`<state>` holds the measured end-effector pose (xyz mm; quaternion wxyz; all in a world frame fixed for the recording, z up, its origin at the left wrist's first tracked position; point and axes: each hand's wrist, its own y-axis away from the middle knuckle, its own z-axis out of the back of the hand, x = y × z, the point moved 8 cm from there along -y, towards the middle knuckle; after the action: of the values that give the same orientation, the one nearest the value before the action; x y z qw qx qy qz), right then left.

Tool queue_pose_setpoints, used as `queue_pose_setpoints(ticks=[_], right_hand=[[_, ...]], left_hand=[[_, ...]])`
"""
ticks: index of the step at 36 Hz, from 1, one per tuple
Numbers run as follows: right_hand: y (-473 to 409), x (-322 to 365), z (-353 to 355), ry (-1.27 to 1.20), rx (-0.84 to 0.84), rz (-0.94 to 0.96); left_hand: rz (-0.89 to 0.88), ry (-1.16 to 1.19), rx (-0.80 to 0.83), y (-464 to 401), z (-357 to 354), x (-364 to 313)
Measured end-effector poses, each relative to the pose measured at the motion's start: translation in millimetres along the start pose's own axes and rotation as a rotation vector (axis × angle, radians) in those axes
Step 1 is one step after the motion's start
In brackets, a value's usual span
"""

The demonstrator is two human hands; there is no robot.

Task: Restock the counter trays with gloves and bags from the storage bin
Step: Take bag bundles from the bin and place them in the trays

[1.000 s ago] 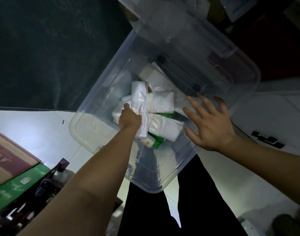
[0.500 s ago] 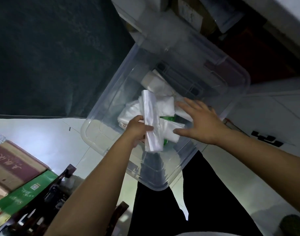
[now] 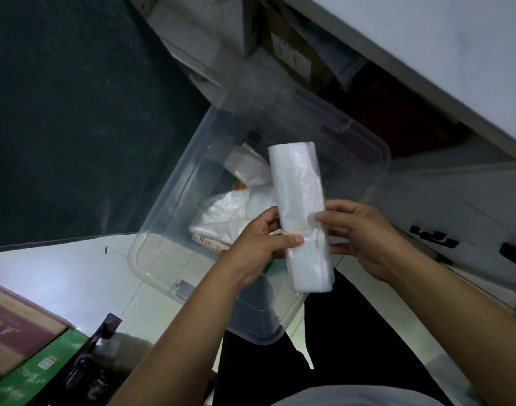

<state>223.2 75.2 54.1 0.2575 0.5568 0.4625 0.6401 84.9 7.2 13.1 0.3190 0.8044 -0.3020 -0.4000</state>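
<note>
Two bare forearms reach forward; left hand (image 3: 261,247) and right hand (image 3: 365,235) pinch a bundle from opposite sides.

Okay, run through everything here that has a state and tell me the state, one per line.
storage bin: lid off, holding more white bags
bag bundle: banded with a rubber band, lifted above the bin
left hand: pinching the bundle's left edge
right hand: fingers on the bundle's right edge

Pale floor tiles (image 3: 60,276) are seen at near left, bordered by a dark green wall (image 3: 75,112) at far left. A white worktop edge (image 3: 426,68) runs across far right (cardboard boxes (image 3: 291,54) stored beneath it, dimly lit).
</note>
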Motion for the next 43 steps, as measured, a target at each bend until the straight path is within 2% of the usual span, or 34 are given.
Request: queue_pose_setpoints(ticks=[5,7,9,11,13,15,19,23,27,32,35,39,43], right_hand=[[0.5,-3.1,17.5,0.004,-0.083,0.036],[-1.1,-7.5,23.2,-0.023,-0.118,0.043],[-2.1,-12.4,28.5,-0.053,-0.162,0.044],[0.0,-19.0,33.6,-0.067,-0.205,0.046],[3.8,-25.1,36.5,-0.054,-0.242,0.059],[9.0,-32.4,39.0,-0.034,-0.283,0.067],[18.8,-60.8,41.3,-0.021,-0.367,0.055],[26.8,-84.9,32.1,-0.098,-0.43,0.062],[36.0,-96.8,25.7,-0.171,-0.478,0.068],[45.0,-101.0,17.9,-0.22,-0.471,0.109],[53.8,-107.0,14.0,-0.287,-0.463,0.096],[70.8,-113.7,10.4,-0.394,-0.484,0.094],[95.5,-108.1,6.5,-0.468,-0.485,0.109]], left_hand=[[0.066,-0.109,0.067,-12.8,-15.9,5.7],[0.132,-0.139,0.134,-22.1,-10.6,9.5],[0.184,-0.198,0.115,-35.7,10.2,10.7],[0.172,-0.356,-0.078,-55.7,49.0,6.5],[0.133,-0.717,-0.359,-72.1,96.9,-4.0],[0.146,-1.047,-0.483,-83.8,129.0,-11.3],[0.181,-1.212,-0.396,-110.8,153.8,-7.8],[0.13,-1.44,-0.22,-136.1,150.1,-8.3],[0.163,-1.565,-0.105,-156.7,144.7,1.9],[0.028,-1.589,-0.162,-171.3,148.9,-7.0],[-0.059,-1.623,-0.119,-171.8,143.6,-9.6],[-0.038,-1.557,-0.025,-159.1,138.5,-13.5],[-0.113,-1.537,-0.068,-117.8,122.0,-38.7]])
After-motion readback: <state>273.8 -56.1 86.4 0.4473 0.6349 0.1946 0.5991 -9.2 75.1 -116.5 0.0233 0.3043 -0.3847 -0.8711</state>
